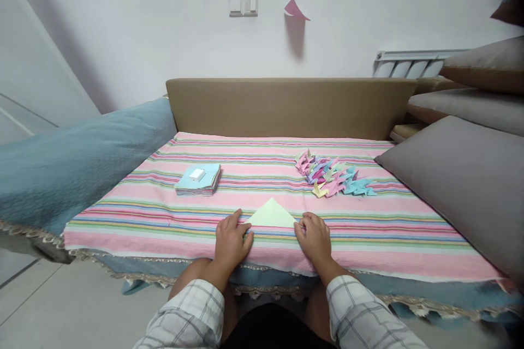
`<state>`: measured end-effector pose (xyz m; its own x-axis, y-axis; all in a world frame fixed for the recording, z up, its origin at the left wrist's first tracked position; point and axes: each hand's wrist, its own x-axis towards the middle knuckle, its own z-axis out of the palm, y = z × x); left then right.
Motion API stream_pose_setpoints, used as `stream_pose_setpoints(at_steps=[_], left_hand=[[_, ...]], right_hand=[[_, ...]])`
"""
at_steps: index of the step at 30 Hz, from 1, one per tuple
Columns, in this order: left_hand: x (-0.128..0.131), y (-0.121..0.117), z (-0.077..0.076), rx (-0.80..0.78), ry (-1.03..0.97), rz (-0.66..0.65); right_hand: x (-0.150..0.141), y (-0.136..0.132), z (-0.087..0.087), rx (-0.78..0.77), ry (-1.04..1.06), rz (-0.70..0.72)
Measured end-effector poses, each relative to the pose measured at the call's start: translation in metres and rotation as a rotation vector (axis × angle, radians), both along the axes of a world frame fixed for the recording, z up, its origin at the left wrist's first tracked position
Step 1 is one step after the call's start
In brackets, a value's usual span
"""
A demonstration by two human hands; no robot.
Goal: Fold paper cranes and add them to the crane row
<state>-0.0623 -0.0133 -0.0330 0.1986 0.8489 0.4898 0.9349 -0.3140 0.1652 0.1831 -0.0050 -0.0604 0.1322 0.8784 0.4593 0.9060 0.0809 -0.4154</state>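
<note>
A pale green sheet of paper [271,214], folded into a triangle, lies on the striped cloth in front of me with its peak pointing away. At its left corner rests my left hand [232,237], thumb and fingers apart and lying on the cloth. My right hand [314,235] has its thumb and curled forefinger closed at the right corner of the paper. Beyond the right hand lies a heap of folded paper cranes [331,174] in pink, blue, purple and yellow. A stack of square coloured paper [200,185] sits to the left, with a small white object [197,175] on top.
Pink striped cloth [143,218] covers the sofa seat, with the brown backrest [290,106] behind it. Grey cushions [454,174] are piled at the right, and a blue-covered armrest [90,152] bounds the left. Pink paper [295,10] sticks to the wall near the switches [243,5].
</note>
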Motion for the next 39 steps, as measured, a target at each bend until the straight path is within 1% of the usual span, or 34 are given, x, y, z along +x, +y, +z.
stream_pose_setpoints(at_steps=[11,16,19,23,26,29,32,39], left_hand=[[-0.014,0.002,-0.003,0.022,-0.025,0.056],[-0.017,0.007,-0.001,0.010,-0.059,0.067],[-0.014,0.010,0.002,-0.028,-0.099,0.079],[-0.001,0.016,0.002,-0.058,-0.098,0.004],[0.007,0.018,0.001,-0.083,-0.099,0.028],[0.011,0.020,0.001,-0.123,-0.121,0.069],[0.010,0.023,0.001,-0.158,-0.140,0.083],[0.010,0.028,0.002,-0.204,-0.145,0.128]], right_hand=[[0.001,0.001,-0.003,0.022,0.002,0.008],[0.001,0.001,-0.004,0.020,-0.002,0.008],[0.001,0.001,-0.005,0.027,-0.002,0.009],[0.001,0.002,-0.005,0.031,0.011,0.009],[0.002,0.002,-0.005,0.026,0.029,0.016],[0.002,0.001,-0.005,0.030,0.060,0.042],[0.004,0.002,-0.006,0.050,0.097,0.081],[0.009,0.003,-0.007,0.090,0.176,0.213]])
